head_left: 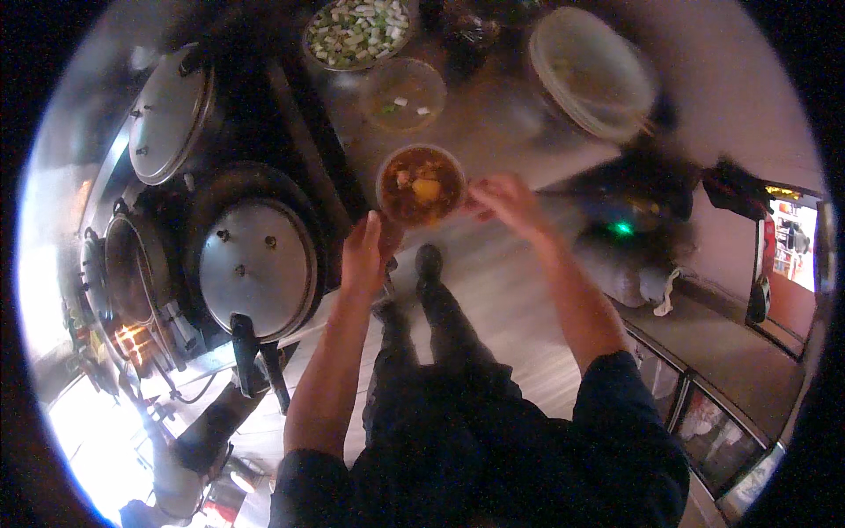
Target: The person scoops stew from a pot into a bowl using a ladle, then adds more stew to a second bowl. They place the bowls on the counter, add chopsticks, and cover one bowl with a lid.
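Observation:
A round bowl (421,167) of red-brown stew, with a yellow piece floating in it, is in front of me at the counter's near edge. My left hand (361,255) grips it from the lower left, thumb up by the rim and fingers partly hidden beneath. At the right rim, the bent fingers of my right hand (508,201) close on the bowl's side. Just beyond stands a clear round container (403,95) with a few white and green bits. Behind that is a bowl of chopped green-and-white vegetable (356,33).
To the left stand a large lidded metal pot (255,268), another round metal lid (172,114) and an open pot (132,264). A stack of pale oval plates (594,75) is at the far right. A green light (623,229) glows beside dark equipment. Glass-fronted cabinets (717,436) are lower right.

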A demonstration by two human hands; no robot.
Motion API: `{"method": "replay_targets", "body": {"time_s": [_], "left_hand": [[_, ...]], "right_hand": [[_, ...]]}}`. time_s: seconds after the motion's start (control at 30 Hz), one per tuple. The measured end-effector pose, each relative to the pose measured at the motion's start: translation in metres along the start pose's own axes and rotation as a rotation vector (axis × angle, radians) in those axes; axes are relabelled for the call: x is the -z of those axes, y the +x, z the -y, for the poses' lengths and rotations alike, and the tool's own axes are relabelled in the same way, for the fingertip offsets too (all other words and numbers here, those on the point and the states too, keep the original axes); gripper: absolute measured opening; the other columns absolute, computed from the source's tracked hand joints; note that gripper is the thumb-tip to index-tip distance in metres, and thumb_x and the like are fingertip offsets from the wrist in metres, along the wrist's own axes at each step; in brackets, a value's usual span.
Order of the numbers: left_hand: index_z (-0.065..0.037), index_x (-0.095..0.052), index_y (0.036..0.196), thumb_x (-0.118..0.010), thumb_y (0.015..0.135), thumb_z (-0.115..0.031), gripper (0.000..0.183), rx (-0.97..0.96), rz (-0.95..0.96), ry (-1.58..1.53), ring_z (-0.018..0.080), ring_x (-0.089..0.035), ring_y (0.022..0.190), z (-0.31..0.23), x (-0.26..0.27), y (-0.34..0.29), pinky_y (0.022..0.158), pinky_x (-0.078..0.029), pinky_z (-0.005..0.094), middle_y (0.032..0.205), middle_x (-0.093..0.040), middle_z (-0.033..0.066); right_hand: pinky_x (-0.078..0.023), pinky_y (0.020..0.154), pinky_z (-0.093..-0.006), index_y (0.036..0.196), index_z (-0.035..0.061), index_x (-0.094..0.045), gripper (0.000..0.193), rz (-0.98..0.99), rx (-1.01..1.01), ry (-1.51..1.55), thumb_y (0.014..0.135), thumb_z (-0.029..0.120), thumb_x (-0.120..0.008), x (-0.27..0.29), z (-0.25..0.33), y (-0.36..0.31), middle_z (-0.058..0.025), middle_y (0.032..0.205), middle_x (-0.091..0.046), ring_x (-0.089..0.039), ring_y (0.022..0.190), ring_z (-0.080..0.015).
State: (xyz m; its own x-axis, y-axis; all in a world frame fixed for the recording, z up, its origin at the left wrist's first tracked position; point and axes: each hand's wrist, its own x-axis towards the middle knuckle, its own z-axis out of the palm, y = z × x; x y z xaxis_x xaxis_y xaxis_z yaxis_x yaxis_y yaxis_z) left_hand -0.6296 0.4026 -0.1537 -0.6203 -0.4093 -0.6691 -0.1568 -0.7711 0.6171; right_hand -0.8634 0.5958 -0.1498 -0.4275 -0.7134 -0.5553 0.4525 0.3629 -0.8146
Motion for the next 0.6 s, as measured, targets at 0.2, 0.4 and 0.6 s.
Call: {"method": "replay_targets", "body": {"time_s": [0.2, 0.4, 0.6], "left_hand": [[-0.003, -0.061, 0.124, -0.058, 0.104, -0.038, 0.041, 0.062, -0.097, 0.037, 0.0198, -0.068, 0.098, 0.025, 0.008, -0.045, 0.084, -0.056, 0.0342, 0.110, -0.070, 0.0080], [-0.002, -0.061, 0.126, -0.059, 0.103, -0.033, 0.038, 0.119, 0.035, 0.198, 0.0195, -0.068, 0.091, 0.047, 0.022, -0.070, 0.079, -0.057, 0.0323, 0.111, -0.070, 0.0097], [0.000, -0.058, 0.130, -0.059, 0.103, -0.029, 0.040, 0.133, 0.147, 0.278, 0.0179, -0.069, 0.093, 0.045, 0.008, -0.083, 0.077, -0.056, 0.0287, 0.108, -0.070, 0.0087]], "right_hand": [[-0.054, 0.093, -0.0463, 0.127, 0.0052, -0.062, 0.035, -0.561, 0.481, -1.266, 0.095, 0.020, -0.062, 0.074, 0.005, 0.052, -0.0206, 0.121, -0.066, -0.063, 0.111, -0.0397], [-0.054, 0.092, -0.0466, 0.122, 0.0044, -0.062, 0.032, -0.515, 0.468, -1.594, 0.090, 0.010, -0.063, 0.069, 0.011, 0.048, -0.0209, 0.119, -0.064, -0.062, 0.110, -0.0396], [-0.051, 0.062, -0.0320, 0.101, 0.0046, -0.064, 0.017, -0.474, 0.559, -1.010, 0.098, 0.022, -0.064, 0.020, 0.052, -0.090, -0.0103, 0.089, -0.065, -0.063, 0.072, -0.0187]]}}
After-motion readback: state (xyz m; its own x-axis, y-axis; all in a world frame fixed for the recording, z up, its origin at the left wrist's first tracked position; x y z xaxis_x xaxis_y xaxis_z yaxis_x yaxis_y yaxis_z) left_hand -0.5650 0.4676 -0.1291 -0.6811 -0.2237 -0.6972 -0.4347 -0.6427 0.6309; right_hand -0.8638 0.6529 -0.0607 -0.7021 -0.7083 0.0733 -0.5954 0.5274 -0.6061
